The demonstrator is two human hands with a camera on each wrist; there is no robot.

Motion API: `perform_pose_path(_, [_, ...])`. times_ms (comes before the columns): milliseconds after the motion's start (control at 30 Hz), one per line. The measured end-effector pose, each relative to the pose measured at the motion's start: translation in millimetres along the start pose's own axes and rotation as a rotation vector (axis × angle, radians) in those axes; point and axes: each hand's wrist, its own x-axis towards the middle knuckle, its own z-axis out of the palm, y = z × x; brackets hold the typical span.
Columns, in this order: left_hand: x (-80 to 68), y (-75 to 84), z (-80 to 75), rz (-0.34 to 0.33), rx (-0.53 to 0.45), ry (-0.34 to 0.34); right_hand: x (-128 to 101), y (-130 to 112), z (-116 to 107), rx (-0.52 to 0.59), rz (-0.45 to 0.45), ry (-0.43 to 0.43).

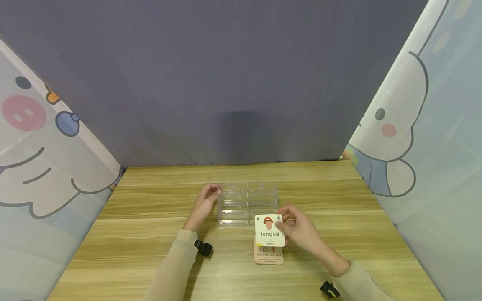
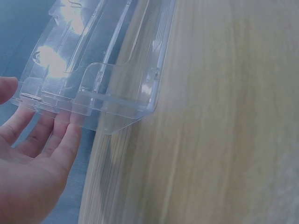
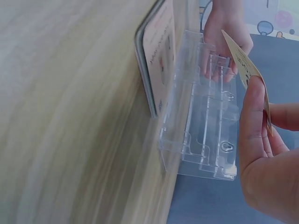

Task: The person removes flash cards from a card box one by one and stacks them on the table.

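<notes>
A clear plastic tiered rack (image 1: 233, 212) with two columns of slots stands on the table. My left hand (image 1: 205, 202) holds its left side near the back; in the left wrist view, fingers (image 2: 65, 144) lie along the edge of the rack (image 2: 119, 77), with the thumb opposite. Between thumb and fingers my right hand (image 1: 301, 230) pinches a white flashcard (image 1: 269, 239) reading "tongue", with a picture of a mouth. That card is raised and tilted in front of the rack's right column. Beneath it lies a stack of pinkish cards (image 1: 268, 258), partly hidden, its top one reading "play hide-and-seek".
The wood-grain table (image 1: 150, 234) extends around the rack. A dark grey panel (image 1: 233, 83) rises behind its back edge. Curtains with cartoon animals hang at the left (image 1: 49, 133) and right (image 1: 433, 146). Small black devices sit by both wrists.
</notes>
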Motion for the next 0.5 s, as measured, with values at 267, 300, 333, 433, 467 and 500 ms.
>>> perform_pose_path(267, [0.1,-0.3,-0.9,0.000,-0.013,-0.004,-4,7,6,-0.004,0.017,-0.040])
perform_pose_path(300, [0.1,-0.3,-0.9,0.001,-0.013,-0.004,-4,8,6,-0.003,0.018,-0.044])
perform_pose_path(333, [0.1,-0.3,-0.9,0.002,-0.013,-0.003,-4,9,6,-0.002,0.020,-0.047])
perform_pose_path(433, [0.0,-0.3,-0.7,0.002,-0.005,0.000,-5,11,7,0.009,0.023,-0.060])
perform_pose_path(467, [0.0,-0.3,-0.6,0.002,-0.003,0.000,-5,11,8,0.013,0.025,-0.063])
perform_pose_path(500, [-0.1,-0.2,-0.4,0.002,-0.001,0.002,-5,11,8,0.019,0.026,-0.065])
